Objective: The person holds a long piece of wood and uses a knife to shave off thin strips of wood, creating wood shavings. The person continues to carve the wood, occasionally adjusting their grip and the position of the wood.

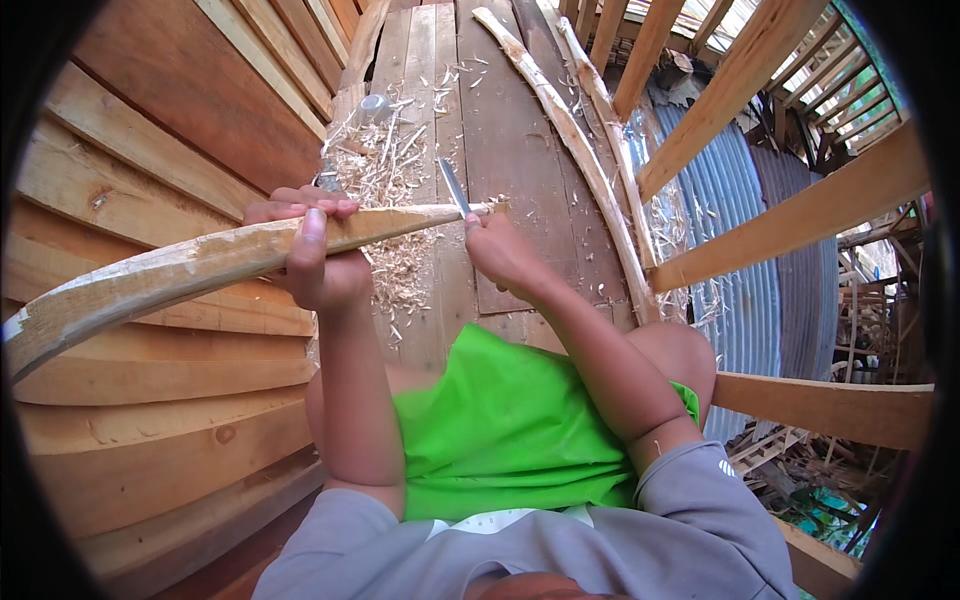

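Note:
My left hand [315,250] grips a long pale wooden stick [180,270] around its middle. The stick runs from the lower left up to a thin tip near the centre. My right hand [500,255] is closed on the handle of a knife [453,187]. Its blade points away from me and rests against the stick's thin end. Pale wood shavings [385,175] lie scattered on the plank floor [505,140] just beyond both hands. My knees and green shorts [510,425] show below.
Stacked wooden planks [150,160] rise on the left. Two peeled poles [575,140] lie along the floor on the right. Timber rails [800,215] and corrugated metal sheeting [720,200] are further right. A small grey object [372,105] sits among the shavings.

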Demonstrator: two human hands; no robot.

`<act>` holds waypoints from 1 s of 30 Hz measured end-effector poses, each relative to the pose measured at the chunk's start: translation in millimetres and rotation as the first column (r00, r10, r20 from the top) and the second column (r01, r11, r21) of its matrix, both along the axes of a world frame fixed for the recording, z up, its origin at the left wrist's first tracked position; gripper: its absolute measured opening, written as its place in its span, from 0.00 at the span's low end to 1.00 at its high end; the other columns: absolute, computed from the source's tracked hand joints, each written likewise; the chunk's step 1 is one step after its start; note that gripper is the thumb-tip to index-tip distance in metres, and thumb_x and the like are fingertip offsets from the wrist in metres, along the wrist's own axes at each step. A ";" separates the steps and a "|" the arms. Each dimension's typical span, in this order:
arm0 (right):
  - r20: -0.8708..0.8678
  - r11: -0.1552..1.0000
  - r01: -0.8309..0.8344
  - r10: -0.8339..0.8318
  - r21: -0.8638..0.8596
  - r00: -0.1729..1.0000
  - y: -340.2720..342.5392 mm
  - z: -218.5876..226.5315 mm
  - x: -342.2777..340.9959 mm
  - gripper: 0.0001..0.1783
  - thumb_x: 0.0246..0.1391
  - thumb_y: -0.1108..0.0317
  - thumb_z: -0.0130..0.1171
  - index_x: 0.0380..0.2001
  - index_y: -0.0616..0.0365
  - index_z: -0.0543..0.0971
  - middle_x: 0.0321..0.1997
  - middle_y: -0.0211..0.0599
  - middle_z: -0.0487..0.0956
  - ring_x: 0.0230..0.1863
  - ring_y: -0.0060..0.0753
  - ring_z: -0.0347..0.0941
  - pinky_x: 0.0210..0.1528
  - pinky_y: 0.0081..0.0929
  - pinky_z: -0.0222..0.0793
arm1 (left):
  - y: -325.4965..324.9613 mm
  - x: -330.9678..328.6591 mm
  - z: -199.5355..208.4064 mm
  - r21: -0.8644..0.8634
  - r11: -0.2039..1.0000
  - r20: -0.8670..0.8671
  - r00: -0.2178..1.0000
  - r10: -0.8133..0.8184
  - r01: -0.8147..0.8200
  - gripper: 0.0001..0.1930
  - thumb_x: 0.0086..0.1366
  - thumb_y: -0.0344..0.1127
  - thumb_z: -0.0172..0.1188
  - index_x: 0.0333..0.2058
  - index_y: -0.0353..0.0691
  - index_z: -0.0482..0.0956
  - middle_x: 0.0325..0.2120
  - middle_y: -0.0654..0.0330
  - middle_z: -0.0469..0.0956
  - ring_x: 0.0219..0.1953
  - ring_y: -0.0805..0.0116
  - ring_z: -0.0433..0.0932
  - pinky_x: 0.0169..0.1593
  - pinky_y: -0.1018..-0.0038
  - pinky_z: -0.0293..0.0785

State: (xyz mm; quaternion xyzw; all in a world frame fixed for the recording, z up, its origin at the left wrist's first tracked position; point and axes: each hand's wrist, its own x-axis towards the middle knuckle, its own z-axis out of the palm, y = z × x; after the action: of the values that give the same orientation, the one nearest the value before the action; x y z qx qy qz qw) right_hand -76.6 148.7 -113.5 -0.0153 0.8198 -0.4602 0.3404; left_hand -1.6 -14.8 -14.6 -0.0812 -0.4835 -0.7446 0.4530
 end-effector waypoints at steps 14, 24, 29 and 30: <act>-0.003 0.995 0.021 -0.021 -0.093 1.000 2.0 -0.9 -9.5 0.26 0.70 0.52 0.38 0.29 0.64 0.71 0.17 0.31 0.66 0.21 0.31 0.67 0.25 0.38 0.66 | -0.2 -2.5 2.1 -0.010 0.998 -0.060 0.996 -0.061 0.060 0.07 0.54 0.28 0.54 0.32 0.45 0.69 0.27 0.61 0.68 0.31 0.69 0.70 0.37 0.71 0.74; 0.114 0.993 0.117 -0.119 0.021 0.986 16.3 -22.4 -9.6 0.23 0.68 0.53 0.37 0.35 0.64 0.72 0.22 0.36 0.70 0.21 0.33 0.69 0.22 0.39 0.66 | -3.1 -5.1 0.2 -0.006 0.998 -0.064 0.996 0.065 -0.066 0.08 0.50 0.26 0.56 0.29 0.38 0.67 0.22 0.54 0.71 0.23 0.65 0.74 0.32 0.70 0.77; -0.193 0.998 0.069 -0.065 0.014 0.979 8.4 -29.3 -7.5 0.24 0.65 0.50 0.44 0.34 0.64 0.72 0.25 0.41 0.73 0.24 0.37 0.72 0.27 0.39 0.69 | 0.1 -4.1 4.4 -0.047 0.995 -0.039 0.995 0.090 -0.092 0.08 0.50 0.27 0.58 0.29 0.38 0.68 0.23 0.56 0.72 0.23 0.65 0.77 0.32 0.69 0.78; -0.381 0.993 0.119 -0.103 0.019 0.919 5.2 -48.3 -8.4 0.25 0.64 0.49 0.45 0.35 0.64 0.73 0.23 0.39 0.72 0.23 0.36 0.71 0.27 0.36 0.68 | 1.1 -6.7 2.9 -0.020 0.998 -0.056 0.997 0.050 -0.051 0.09 0.51 0.26 0.59 0.29 0.38 0.69 0.25 0.58 0.72 0.24 0.66 0.78 0.33 0.69 0.79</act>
State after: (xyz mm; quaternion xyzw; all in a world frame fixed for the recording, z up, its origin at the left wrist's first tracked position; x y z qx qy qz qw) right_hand -85.0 153.8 -161.7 -0.0506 0.8790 -0.4500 0.1492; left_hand -8.4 -13.7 -11.8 -0.0946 -0.4807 -0.7250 0.4841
